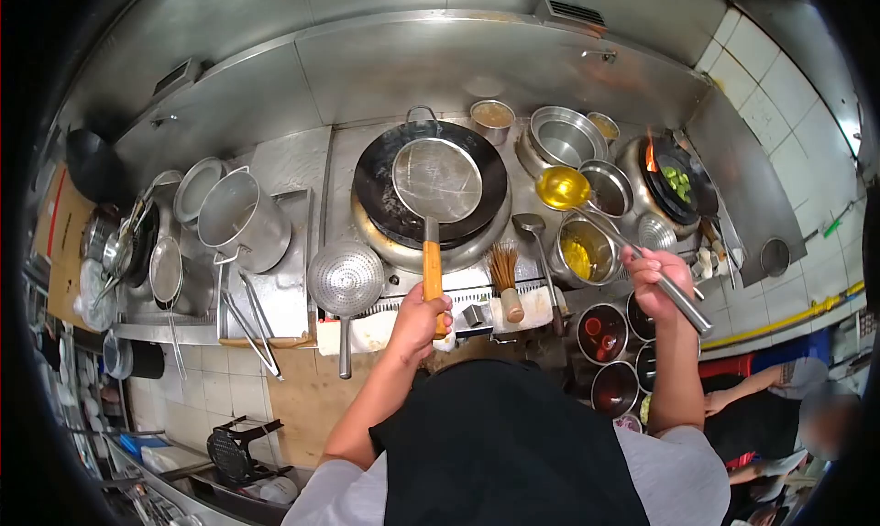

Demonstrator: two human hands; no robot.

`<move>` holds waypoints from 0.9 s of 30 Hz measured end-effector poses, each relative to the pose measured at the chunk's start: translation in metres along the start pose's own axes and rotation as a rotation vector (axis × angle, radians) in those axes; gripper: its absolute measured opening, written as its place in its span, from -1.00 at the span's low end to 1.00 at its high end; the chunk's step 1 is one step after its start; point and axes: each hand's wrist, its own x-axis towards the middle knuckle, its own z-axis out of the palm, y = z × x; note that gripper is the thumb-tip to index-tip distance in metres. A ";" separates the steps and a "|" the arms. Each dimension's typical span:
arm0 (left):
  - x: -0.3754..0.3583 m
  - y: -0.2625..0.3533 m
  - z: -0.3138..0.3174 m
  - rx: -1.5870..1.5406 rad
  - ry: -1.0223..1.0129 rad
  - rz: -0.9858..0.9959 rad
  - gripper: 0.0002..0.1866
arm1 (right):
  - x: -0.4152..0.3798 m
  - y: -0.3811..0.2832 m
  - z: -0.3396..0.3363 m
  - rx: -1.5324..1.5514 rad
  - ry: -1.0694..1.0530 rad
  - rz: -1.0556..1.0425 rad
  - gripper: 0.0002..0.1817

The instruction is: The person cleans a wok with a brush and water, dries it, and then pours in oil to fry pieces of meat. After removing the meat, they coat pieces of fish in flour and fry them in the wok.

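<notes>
My left hand (420, 323) is wrapped round the wooden handle of a fine-mesh strainer (437, 180). The strainer's round head lies over a black wok (374, 182) on the middle burner. In my right hand (658, 283) is the metal handle of a ladle (563, 188), its bowl full of yellow oil. That bowl hangs over the pots right of the wok, just above a metal pot of yellow oil (579, 254). Between my hands, a bamboo brush (505, 274) and a long-handled spatula (532, 224) rest at the stove's front.
A perforated skimmer (346, 279) lies left of the wok, beside a tall pot (236, 219) and tongs (247, 322). At right, flame rises by a pan with green vegetables (676, 184). Pots of dark red liquid (602, 332) stand near my right arm; another person (761, 416) is close by.
</notes>
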 end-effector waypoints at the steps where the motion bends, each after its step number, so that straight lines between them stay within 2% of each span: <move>1: 0.002 0.000 0.003 0.003 -0.011 -0.009 -0.80 | 0.016 0.005 0.003 -0.048 -0.051 0.028 -0.67; 4: 0.009 0.000 0.015 0.034 -0.009 0.005 -0.79 | 0.070 0.016 -0.003 -0.113 -0.156 0.115 -0.69; 7: 0.021 0.000 0.024 0.063 -0.008 0.005 -0.77 | 0.111 0.037 0.001 -0.259 -0.131 0.037 -0.66; 9: 0.022 0.005 0.032 0.083 0.007 0.000 -0.74 | 0.120 0.050 0.003 -0.681 0.000 -0.152 -0.56; 10: 0.022 0.008 0.034 0.116 0.012 0.007 -0.68 | 0.129 0.044 -0.008 -0.833 -0.024 -0.138 -0.38; 11: 0.023 0.010 0.035 0.118 0.015 0.010 -0.68 | 0.132 0.039 -0.017 -0.831 -0.029 -0.137 -0.38; 13: 0.022 0.012 0.035 0.115 0.005 0.049 -0.68 | 0.128 0.026 -0.038 -1.113 -0.003 -0.345 -0.24; 14: 0.020 0.013 0.035 0.114 0.022 0.062 -0.68 | 0.122 0.015 -0.047 -1.153 0.034 -0.392 -0.14; 15: 0.016 0.016 0.036 0.114 0.034 0.072 -0.68 | 0.115 0.005 -0.055 -1.152 0.045 -0.392 -0.14; 17: 0.010 0.019 0.035 0.071 0.031 0.108 -0.63 | 0.092 -0.015 -0.076 -1.306 0.219 -0.580 -0.20; 18: 0.008 0.020 0.032 0.083 0.022 0.136 -0.59 | 0.086 -0.033 -0.094 -1.552 0.324 -0.645 -0.24; 19: 0.010 0.018 0.030 0.102 0.049 0.156 -0.56 | 0.081 -0.049 -0.109 -1.542 0.376 -0.664 -0.24; 21: 0.006 0.021 0.035 0.102 0.064 0.167 -0.57 | 0.075 -0.079 -0.128 -2.140 0.457 -1.003 -0.36; 23: 0.002 0.027 0.041 0.110 0.052 0.192 -0.58 | 0.082 -0.108 -0.124 -2.109 0.596 -0.735 -0.48; 26: 0.001 0.033 0.049 0.157 0.080 0.214 -0.59 | 0.133 -0.156 -0.150 -2.168 0.634 -0.641 -0.55; 27: 0.000 0.035 0.051 0.158 0.082 0.214 -0.59 | 0.157 -0.171 -0.161 -2.273 0.638 -0.486 -0.63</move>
